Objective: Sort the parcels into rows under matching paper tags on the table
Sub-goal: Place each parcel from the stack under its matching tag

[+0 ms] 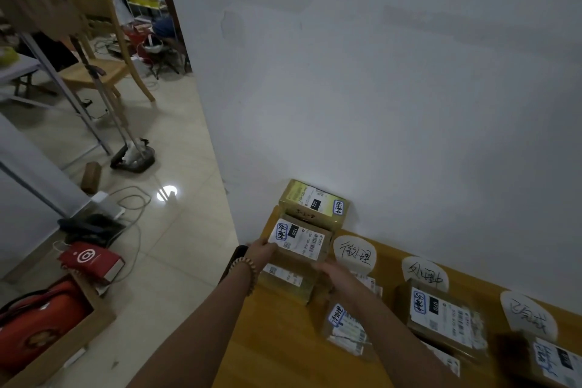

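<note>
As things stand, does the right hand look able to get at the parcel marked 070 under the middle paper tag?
Probably yes. The right hand is busy gripping the parcel marked 150 together with the left hand, but the parcel marked 070 lies uncovered on its side of the table, nothing between.

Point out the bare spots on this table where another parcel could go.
Bare yellow wooden tabletop shows in front of the left column of cardboard parcels, between both forearms. It is crowded along the wall: white oval paper tags with parcels packed beneath, and both hands, left and right, on the labelled box.
</note>
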